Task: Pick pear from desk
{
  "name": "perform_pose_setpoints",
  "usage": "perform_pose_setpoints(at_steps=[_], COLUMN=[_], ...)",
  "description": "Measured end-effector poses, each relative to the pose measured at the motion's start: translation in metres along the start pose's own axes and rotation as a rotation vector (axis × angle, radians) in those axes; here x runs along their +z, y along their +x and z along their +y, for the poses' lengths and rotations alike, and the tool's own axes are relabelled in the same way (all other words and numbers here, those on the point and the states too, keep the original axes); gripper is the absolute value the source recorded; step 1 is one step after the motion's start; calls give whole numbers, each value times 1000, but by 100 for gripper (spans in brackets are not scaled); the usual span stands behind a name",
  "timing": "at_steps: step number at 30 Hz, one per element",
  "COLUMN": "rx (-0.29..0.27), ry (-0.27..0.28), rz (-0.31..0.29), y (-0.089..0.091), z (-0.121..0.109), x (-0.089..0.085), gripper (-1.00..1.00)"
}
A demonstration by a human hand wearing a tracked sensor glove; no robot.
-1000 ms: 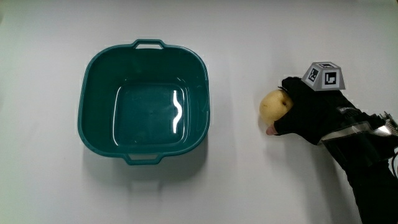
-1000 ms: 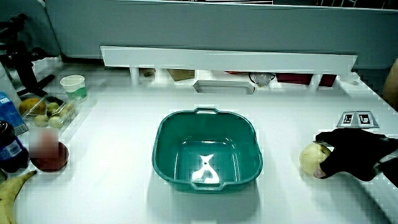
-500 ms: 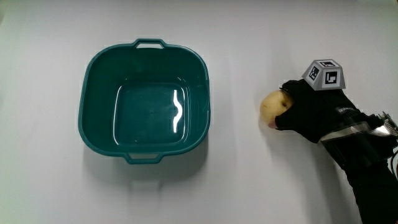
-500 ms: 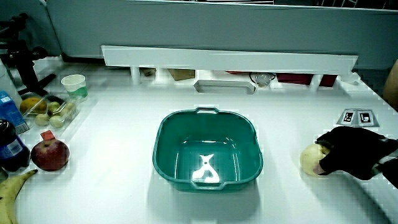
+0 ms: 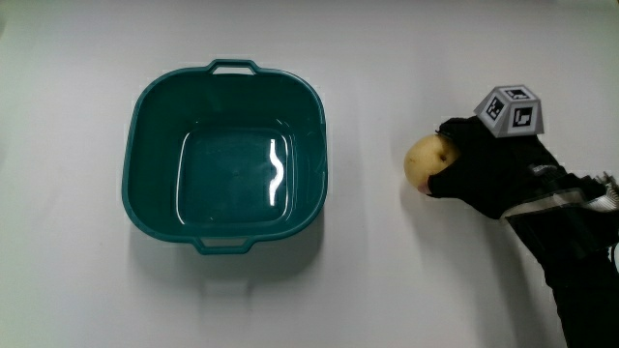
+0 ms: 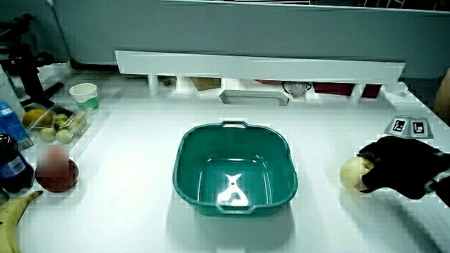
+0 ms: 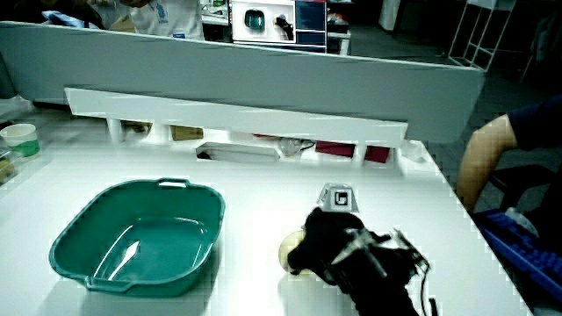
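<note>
My hand (image 5: pixel 488 174) is closed around the pear (image 5: pixel 426 161), fingers curled over the side of it that faces my forearm, so only the pale yellow half toward the teal basin (image 5: pixel 224 155) shows. In both side views the glove wraps it the same way (image 6: pixel 401 169) (image 7: pixel 338 246), with the fruit (image 6: pixel 351 173) (image 7: pixel 291 252) peeking out at the fingertips. I cannot tell whether the pear rests on the table (image 5: pixel 368 280) or is just clear of it; it sits close above the white surface either way.

Compared with a second ago, the grip has tightened: the bare pink spot that showed under the pear is now covered. The pear has shifted slightly away from me and the patterned cube (image 5: pixel 511 109) on the back of my glove has tipped and drifted the same way, toward the table's edge where my forearm (image 5: pixel 580 261) comes in. In a side view the cube (image 6: pixel 408 126) now shows clear above the glove.

The basin stands empty and well apart from the pear, unmoved. Near the table's corner a banana (image 6: pixel 15 211), a dark bottle (image 6: pixel 10 167) and a paper cup (image 6: pixel 84 96) stay as they were.
</note>
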Motion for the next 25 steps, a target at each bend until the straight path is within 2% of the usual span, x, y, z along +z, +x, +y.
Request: perform_pose_setpoints(at_steps=[2,3,5,7,8,11,12,15,16,18,19,20,21,22,23,24,25], rx=[3,30,25,48,35,90,80,149,153,157,187,169,198,218,208,263,247], ry=[19,9,48,55,57,94,91,100,129,139,134,160,134,157,162,172,189], rz=[7,25,10,15,5,-4,2,0,-13,-21,-10,-17,-9,3,-7,24,9], y=[-1,-6,-10,-16,-15,-33,-36,-54,-62,-69,-75,-77,-81,-88,-91,-99,-103], z=[-4,-10,-15,-22,-21,-31,-31,-41,-47,-47,-50,-49,-49,-54,-51,-58,-56], x=[8,16,26,35,36,51,53,66,71,74,77,79,81,85,85,91,91], gripper=[100,100,100,100,100,100,100,100,100,100,100,100,100,100,100,100,100])
